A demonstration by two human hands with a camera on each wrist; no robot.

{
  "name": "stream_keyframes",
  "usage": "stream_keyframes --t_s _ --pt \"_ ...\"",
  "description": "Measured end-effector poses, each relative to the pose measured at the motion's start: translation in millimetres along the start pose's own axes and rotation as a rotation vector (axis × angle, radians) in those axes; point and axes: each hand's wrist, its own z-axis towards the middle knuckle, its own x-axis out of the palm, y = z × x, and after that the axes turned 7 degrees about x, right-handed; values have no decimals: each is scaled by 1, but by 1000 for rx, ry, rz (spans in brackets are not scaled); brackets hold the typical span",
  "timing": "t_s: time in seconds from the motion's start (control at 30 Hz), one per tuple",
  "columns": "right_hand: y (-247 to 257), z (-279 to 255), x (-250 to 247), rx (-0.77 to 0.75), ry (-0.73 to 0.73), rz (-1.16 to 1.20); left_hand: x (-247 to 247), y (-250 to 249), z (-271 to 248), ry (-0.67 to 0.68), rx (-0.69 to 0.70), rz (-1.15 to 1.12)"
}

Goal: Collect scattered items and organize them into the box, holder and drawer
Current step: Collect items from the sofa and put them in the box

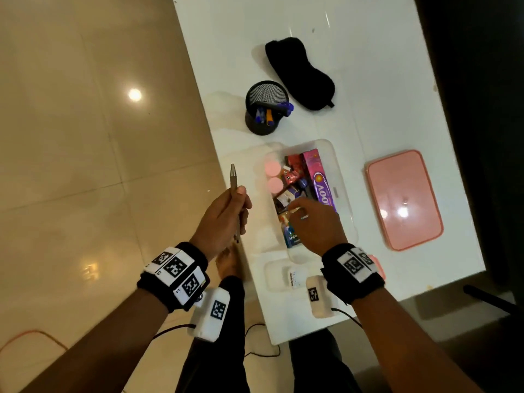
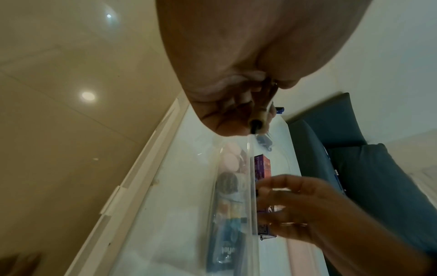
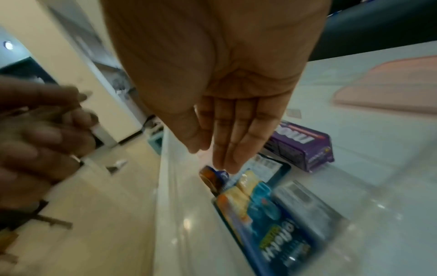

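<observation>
Nearest the person, the left hand (image 1: 224, 214) is gripping a slim grey metal pen (image 1: 234, 191), its fingers curled round the barrel and the thumb pressing near the top, so the pen is standing almost upright just off the left edge of the glossy white table (image 1: 368, 52). Beside it to the right, the right hand (image 1: 317, 225) is hovering over the clear plastic box (image 1: 344, 194), its fingers straight, close together and holding nothing, their tips just above the blue packet (image 3: 267, 214) lying inside beside the purple carton (image 1: 320, 180). To the right of the box the pink rectangular lid (image 1: 404, 199) is lying flat on the table, apart from it. Farther off, the black mesh pen holder (image 1: 266, 107) is already carrying several pens, and a black fabric sleep mask (image 1: 300, 72) is lying beyond it. The pen probably belongs in that holder: carrying it upright over the rim and lowering it into a gap among the other pens should avoid tipping the light holder.
</observation>
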Motion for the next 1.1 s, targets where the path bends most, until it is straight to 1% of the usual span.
stream_keyframes --t_s 0.07,0.1,0.13,0.2,0.27,0.33,0.47,0.53,0.6,0.67,0.7,0.73,0.77,0.83,0.9,0.97,1.0,1.1 --pt "17 -9 -11 -77 -36 241 -2 1 2 5 27 29" --pt "28 -14 -14 -114 -13 364 -2 1 3 1 38 35" --pt "37 -18 -15 -137 32 470 0 1 4 -3 44 36" --pt "52 -25 -13 -155 143 599 3 -1 6 -3 36 2" --pt "62 -26 -6 -171 196 636 5 -4 11 -4 30 -69" --pt "70 -24 -3 -177 179 679 8 -6 16 -7 39 -124" --pt "79 -17 -11 -123 177 764 9 -9 28 -25 29 -201" --pt "85 -11 -23 -148 114 736 6 -9 36 0 22 -172" --pt "92 -1 -38 -178 -22 667 5 -6 45 18 4 -124" --pt "98 15 -58 -178 -184 649 4 3 55 -21 -4 -32" --pt "101 24 -68 -164 -253 653 2 11 59 -53 7 54" --pt "103 33 -78 -152 -316 632 -2 21 61 -76 41 201" --pt "105 44 -88 -152 -375 575 -6 31 64 -66 92 389" --pt "110 67 -100 -166 -436 402 -12 52 66 36 162 747" --pt "117 86 -104 -175 -422 256 -11 67 63 165 199 932" --pt "126 103 -103 -200 -378 145 -4 80 58 289 249 1090" --pt "129 110 -100 -216 -359 96 0 85 55 328 261 1169" --pt "140 127 -90 -255 -329 3 9 90 53 322 274 1285"
